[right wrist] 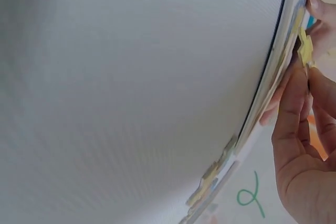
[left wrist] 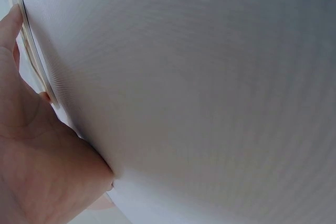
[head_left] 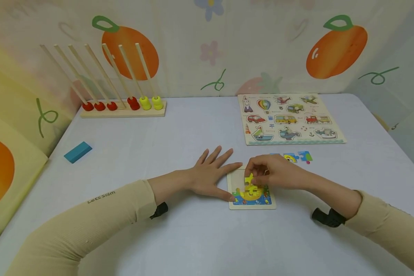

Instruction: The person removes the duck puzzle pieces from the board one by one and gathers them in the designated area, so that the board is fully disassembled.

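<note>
On the white table (head_left: 193, 237), a part-filled jigsaw tray (head_left: 235, 206) lies between two hands held apart. The left hand (head_left: 210, 174) is spread out, thumb on the tray's lower left corner. The right hand (head_left: 279, 170) pinches a yellow jigsaw piece (right wrist: 305, 48) over the tray; whether it touches the pieces beneath, I can't tell. Turned the wrong way, its knobs could jam or lift neighbours; a light left thumb might let the tray skid. Beyond lie loose jigsaw pieces (head_left: 305, 156), partly hidden by the right hand, whose knuckles could scatter them. Farther off are a blue block (head_left: 78, 152), a vehicle puzzle board (head_left: 272, 126) and a bead-stacking frame (head_left: 122, 114).
</note>
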A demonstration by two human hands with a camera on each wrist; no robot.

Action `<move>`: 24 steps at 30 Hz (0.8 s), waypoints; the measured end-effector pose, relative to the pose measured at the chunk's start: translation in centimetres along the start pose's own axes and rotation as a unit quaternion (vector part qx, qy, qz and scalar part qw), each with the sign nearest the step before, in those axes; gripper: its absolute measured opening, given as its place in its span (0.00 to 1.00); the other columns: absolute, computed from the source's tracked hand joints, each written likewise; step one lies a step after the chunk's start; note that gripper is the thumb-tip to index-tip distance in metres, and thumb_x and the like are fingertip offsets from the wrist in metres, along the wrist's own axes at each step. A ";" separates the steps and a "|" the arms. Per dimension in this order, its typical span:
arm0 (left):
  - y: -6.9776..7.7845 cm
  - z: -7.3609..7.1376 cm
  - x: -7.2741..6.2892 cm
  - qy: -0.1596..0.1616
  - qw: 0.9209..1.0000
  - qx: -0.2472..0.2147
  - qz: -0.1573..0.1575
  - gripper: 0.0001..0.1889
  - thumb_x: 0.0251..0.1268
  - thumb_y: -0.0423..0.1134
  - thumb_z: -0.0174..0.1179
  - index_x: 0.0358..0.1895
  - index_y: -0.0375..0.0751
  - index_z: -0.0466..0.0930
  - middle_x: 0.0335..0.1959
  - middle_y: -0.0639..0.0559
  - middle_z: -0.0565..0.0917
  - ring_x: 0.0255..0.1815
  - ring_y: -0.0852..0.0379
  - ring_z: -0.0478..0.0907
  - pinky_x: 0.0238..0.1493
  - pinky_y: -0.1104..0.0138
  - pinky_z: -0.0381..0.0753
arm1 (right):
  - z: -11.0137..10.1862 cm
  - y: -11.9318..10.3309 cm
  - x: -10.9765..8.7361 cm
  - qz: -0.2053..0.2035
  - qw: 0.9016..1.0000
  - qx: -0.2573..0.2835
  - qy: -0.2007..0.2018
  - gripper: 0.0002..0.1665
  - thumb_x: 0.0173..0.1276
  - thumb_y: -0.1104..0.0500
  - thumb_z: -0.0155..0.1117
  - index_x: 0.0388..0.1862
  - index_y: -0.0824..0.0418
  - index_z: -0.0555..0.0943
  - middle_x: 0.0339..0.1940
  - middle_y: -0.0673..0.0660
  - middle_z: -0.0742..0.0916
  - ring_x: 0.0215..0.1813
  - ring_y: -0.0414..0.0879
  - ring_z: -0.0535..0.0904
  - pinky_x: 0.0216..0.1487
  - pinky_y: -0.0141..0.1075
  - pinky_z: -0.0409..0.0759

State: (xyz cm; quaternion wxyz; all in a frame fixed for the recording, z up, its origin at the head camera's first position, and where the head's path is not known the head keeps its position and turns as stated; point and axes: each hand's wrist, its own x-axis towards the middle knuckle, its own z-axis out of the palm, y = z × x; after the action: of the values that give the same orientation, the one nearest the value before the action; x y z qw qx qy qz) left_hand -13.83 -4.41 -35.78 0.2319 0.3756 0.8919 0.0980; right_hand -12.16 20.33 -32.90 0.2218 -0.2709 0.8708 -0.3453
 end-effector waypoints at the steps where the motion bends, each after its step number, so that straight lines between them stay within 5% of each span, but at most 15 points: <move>1: 0.0 0.0 0.0 0.000 1.000 0.001 0.000 0.50 0.57 0.74 0.56 0.80 0.67 0.43 0.83 0.53 0.30 0.83 0.44 0.21 0.79 0.39 0.26 | -0.1 0.0 0.0 -0.001 1.000 0.000 0.003 0.07 0.67 0.63 0.66 0.40 0.51 0.83 0.30 0.49 0.81 0.37 0.44 0.76 0.38 0.29 0.78; 24: 0.1 0.0 -0.2 0.003 1.000 0.005 -0.003 0.50 0.56 0.74 0.56 0.80 0.68 0.42 0.83 0.55 0.30 0.83 0.44 0.21 0.79 0.40 0.26 | -4.1 1.5 -2.1 0.039 0.999 0.003 0.038 0.06 0.68 0.64 0.64 0.43 0.56 0.82 0.31 0.53 0.84 0.33 0.44 0.80 0.36 0.32 0.81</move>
State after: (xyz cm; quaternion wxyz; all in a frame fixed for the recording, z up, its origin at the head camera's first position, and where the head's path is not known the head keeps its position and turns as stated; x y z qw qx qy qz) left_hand -13.65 -4.48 -35.65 0.2278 0.3739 0.8942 0.0936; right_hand -13.46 24.53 -30.84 0.2029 -0.2230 0.8871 -0.3494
